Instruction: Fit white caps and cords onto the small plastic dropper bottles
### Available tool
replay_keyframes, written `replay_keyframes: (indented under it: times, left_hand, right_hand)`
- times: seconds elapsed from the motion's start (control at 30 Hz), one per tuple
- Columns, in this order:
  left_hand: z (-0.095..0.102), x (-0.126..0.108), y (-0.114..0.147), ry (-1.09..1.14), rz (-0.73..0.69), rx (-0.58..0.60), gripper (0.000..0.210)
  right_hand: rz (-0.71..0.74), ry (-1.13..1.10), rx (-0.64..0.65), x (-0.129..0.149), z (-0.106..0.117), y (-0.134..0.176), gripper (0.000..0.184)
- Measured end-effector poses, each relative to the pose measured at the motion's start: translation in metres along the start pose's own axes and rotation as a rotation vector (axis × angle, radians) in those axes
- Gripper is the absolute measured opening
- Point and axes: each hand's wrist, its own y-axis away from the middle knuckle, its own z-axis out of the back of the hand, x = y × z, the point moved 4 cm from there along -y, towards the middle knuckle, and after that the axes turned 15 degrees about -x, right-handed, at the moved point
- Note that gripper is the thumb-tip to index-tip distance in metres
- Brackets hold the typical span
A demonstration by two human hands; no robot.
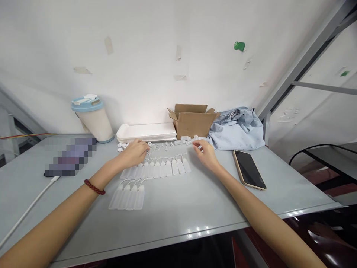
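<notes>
My left hand (136, 153) is over the back of the table, its fingers drawn together beside small white looped pieces (158, 146). Whatever is between its fingertips is hidden. My right hand (205, 153) has its thumb and forefinger slightly apart, the fingertips at a few short translucent plastic pieces (186, 140). Between and in front of my hands lies a row of flat translucent tags (163, 168) with thin string loops. A shorter row of similar tags (128, 198) lies closer to me, left of the middle.
Against the wall stand a cup with a blue lid (96, 119), a stack of white trays (147, 131), an open cardboard box (193, 124) and bunched light-blue cloth (237, 130). A phone (249, 169) lies right; a blurred-out device (71, 157) with a white cable (30, 210) lies left.
</notes>
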Motion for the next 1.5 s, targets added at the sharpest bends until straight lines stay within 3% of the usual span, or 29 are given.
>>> replay_keyframes:
  times: [0.13,0.43,0.53,0.7,0.87,0.93,1.07,1.17,1.27,1.37,1.43,1.5]
  left_hand:
    - [0.000,0.000,0.007,-0.003,0.024,-0.026,0.036]
    - [0.028,-0.010,0.015,0.058,0.141,-0.210,0.041]
    - [0.029,-0.013,0.015,0.079,0.158,-0.265,0.043]
    - [0.026,-0.019,0.018,0.102,0.203,-0.233,0.047]
    - [0.034,-0.030,0.016,0.098,0.177,-0.370,0.062]
    - [0.033,-0.033,0.016,0.098,0.170,-0.354,0.067]
    - [0.022,-0.031,0.018,0.062,0.167,-0.193,0.056]
    - [0.023,-0.026,0.019,0.050,0.206,-0.194,0.057]
    - [0.033,-0.030,0.017,0.083,0.215,-0.311,0.057]
    - [0.042,-0.039,0.017,0.201,0.248,-0.422,0.041]
    - [0.043,-0.046,0.017,0.329,0.328,-0.481,0.028]
    - [0.040,-0.050,0.019,0.504,0.462,-0.498,0.022]
  right_hand:
    - [0.024,0.031,0.026,-0.004,-0.004,0.002,0.017]
    - [0.136,0.144,0.083,-0.001,-0.022,-0.007,0.021]
    - [0.191,0.197,0.107,0.003,-0.031,-0.019,0.025]
    - [0.276,0.278,0.192,0.003,-0.047,-0.030,0.037]
    - [0.333,0.322,0.281,-0.004,-0.052,-0.019,0.044]
    - [0.347,0.323,0.301,-0.006,-0.051,-0.016,0.046]
    - [0.352,0.302,0.299,-0.006,-0.048,-0.016,0.045]
    - [0.322,0.273,0.251,-0.003,-0.042,-0.020,0.036]
    - [0.275,0.245,0.159,0.008,-0.031,-0.024,0.028]
    - [0.186,0.162,0.056,0.028,-0.016,-0.022,0.019]
    - [-0.055,-0.127,0.002,0.038,-0.008,-0.016,0.014]
    - [-0.252,-0.363,0.039,0.048,-0.007,-0.006,0.019]
